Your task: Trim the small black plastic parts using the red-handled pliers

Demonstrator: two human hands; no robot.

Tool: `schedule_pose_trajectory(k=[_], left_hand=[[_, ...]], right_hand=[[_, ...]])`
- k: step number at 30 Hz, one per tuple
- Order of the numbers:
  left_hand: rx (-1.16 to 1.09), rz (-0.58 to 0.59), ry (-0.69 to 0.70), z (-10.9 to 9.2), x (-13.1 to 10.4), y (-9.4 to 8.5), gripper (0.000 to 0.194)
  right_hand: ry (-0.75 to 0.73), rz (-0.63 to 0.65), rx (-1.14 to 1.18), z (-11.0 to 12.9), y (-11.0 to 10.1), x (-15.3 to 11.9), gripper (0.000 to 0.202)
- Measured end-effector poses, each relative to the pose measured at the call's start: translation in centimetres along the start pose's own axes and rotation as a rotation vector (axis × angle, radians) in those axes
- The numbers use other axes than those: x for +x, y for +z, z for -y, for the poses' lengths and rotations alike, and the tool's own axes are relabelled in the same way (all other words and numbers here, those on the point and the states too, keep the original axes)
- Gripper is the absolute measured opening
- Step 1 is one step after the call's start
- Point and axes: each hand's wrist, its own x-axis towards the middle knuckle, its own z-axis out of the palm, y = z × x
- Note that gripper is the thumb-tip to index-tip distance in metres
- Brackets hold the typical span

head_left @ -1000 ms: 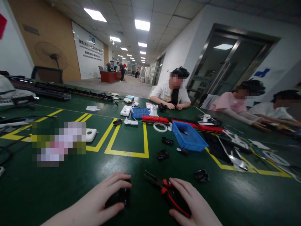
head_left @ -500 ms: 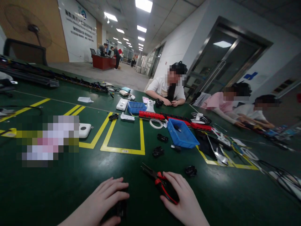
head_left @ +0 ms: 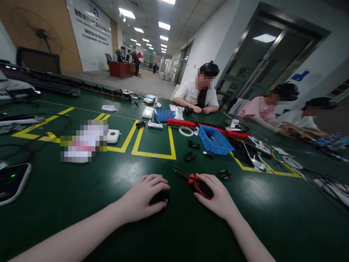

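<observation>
My left hand rests on the table with its fingers curled over a small black object. Most of that object hides under the palm, so its kind does not show. To the right, my right hand is closed around the red and black handles of long-nose pliers. The pliers lie on the table, their jaws pointing to the upper left, away from me. Beyond the hands are small black bundles, one right of the pliers and another past their tips.
A blue bin stands past the pliers, near red strips and a white ring. Yellow tape marks the green table. A phone-like item lies left beside a white device. A co-worker sits opposite.
The camera view has shifted, so both hands appear higher and more of the forearms shows. My left hand has moved closer to the pliers, the black object still under it. The right hand remains on the pliers.
</observation>
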Motion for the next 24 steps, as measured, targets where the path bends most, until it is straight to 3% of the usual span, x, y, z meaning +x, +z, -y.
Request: schedule_pose_trajectory(k=[3,12,24], left_hand=[[0.073,-0.070,0.009,0.5,0.6,0.6,0.041],[0.115,-0.125,0.071,1.7,1.2,0.9,0.037],[0.124,-0.049,0.120,1.4,1.3,0.5,0.040]], right_hand=[[-0.003,-0.027,0.011,-0.2,0.2,0.7,0.047],[0.023,-0.084,0.033,-0.4,0.1,1.3,0.044],[0.038,-0.063,0.038,0.0,-0.4,1.2,0.043]])
